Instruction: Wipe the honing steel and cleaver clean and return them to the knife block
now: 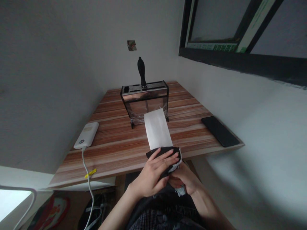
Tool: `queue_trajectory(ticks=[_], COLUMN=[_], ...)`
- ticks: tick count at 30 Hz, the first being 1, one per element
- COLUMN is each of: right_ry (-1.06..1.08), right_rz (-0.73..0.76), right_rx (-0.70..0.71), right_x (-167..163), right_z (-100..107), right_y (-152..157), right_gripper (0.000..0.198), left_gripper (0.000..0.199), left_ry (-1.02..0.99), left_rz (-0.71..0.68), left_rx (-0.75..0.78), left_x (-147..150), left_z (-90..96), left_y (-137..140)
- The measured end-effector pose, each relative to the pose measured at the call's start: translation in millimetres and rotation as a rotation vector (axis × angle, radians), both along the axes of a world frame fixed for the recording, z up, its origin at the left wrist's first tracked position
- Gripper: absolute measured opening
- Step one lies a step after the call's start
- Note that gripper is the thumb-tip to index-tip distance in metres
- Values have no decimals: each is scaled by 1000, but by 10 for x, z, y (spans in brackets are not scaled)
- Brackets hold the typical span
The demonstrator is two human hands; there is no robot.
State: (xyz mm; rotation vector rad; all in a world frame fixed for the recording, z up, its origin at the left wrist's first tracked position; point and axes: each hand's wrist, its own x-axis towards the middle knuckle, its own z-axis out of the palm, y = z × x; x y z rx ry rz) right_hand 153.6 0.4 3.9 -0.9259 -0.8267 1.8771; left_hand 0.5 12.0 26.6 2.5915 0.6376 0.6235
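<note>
A broad, flat, pale blade (158, 129), which looks like a cleaver's, points away from me over the table's front edge. A dark cloth (170, 150) with a whitish edge lies across its near end. My left hand (157, 172) is closed over this cloth from above, its fingers long and close together across it. Beneath and to the right, my right hand (185, 179) is wrapped round the near end and the cloth. A crumpled light end (181, 190) hangs below its fingers. The cleaver's handle is hidden by my hands.
Behind the blade stands a clear-sided knife block (145, 92) holding a black-handled knife (141, 71). A white power bank (86, 135) with a cable (87, 172) lies left on the wooden table (115, 140), near a yellow strip (90, 173). A black phone (220, 131) lies right, beside the wall.
</note>
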Motion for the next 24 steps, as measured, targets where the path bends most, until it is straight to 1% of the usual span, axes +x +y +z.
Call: queue_trajectory(ticks=[3, 8, 12, 16, 19, 24], right_ry=[1, 37, 68, 48, 39, 95], right_rz=[-4, 1, -9, 8, 20, 156], right_rx=[-53, -46, -40, -54, -62, -90], right_x=[6, 5, -2, 10, 16, 8], right_z=[7, -23, -80, -125, -104, -48], right_y=[-7, 19, 24, -34, -83, -107], right_gripper=[36, 36, 37, 35, 36, 31], left_gripper=[55, 54, 56, 57, 59, 59], left_ry=[-7, -1, 21, 54, 82, 82], left_rz=[2, 8, 34, 101, 170, 270], left_rx=[0, 2, 38, 94, 128, 157], left_x=[-1, 2, 19, 61, 76, 16], left_z=[14, 2, 3, 48, 90, 167], left_y=[7, 8, 6, 20, 58, 193])
